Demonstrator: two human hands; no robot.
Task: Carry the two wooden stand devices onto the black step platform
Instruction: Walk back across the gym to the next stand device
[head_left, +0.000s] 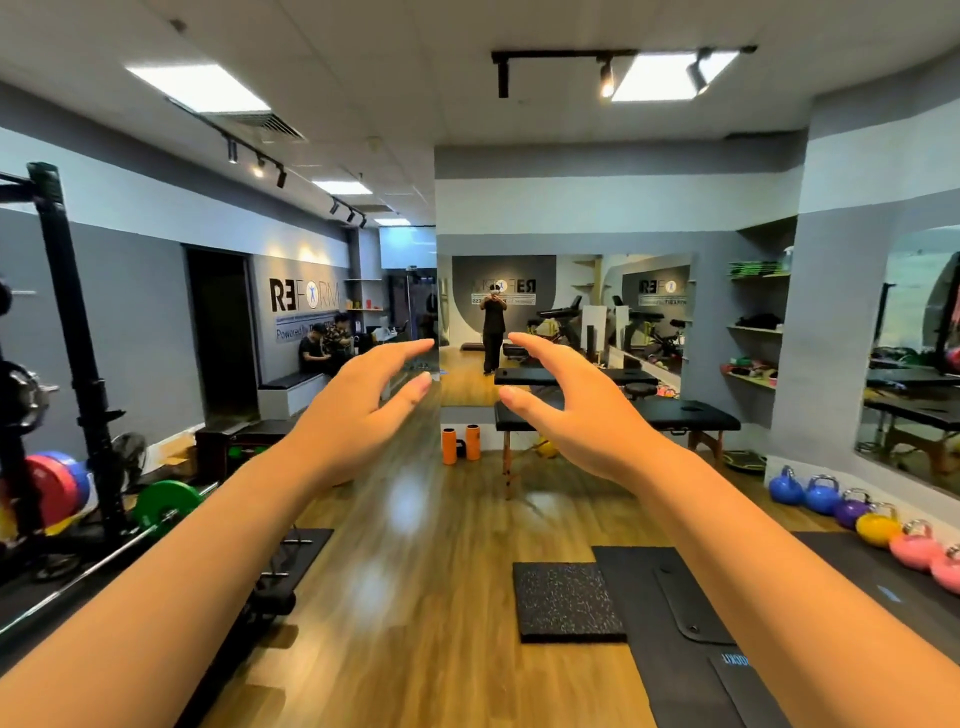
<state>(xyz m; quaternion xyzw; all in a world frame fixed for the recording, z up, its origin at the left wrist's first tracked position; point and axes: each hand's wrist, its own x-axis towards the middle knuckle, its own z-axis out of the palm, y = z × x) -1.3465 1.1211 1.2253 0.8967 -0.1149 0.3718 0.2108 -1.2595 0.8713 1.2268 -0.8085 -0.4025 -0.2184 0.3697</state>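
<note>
Our bare left hand (358, 415) and right hand (576, 410) reach forward, spread open and empty; we see neither wooden stand devices nor black step platform, so all carrying remains.

Both forearms run off the bottom corners of the view, elbows out of sight. The left hand (358, 410) hides part of the bench along the left wall; the right hand (576, 410) covers part of the massage table (691, 415). The kettlebell row (878, 527) is cut by the right edge, the squat rack (67, 332) by the left. The mirrored figure (493, 332) is too small to make out.
</note>
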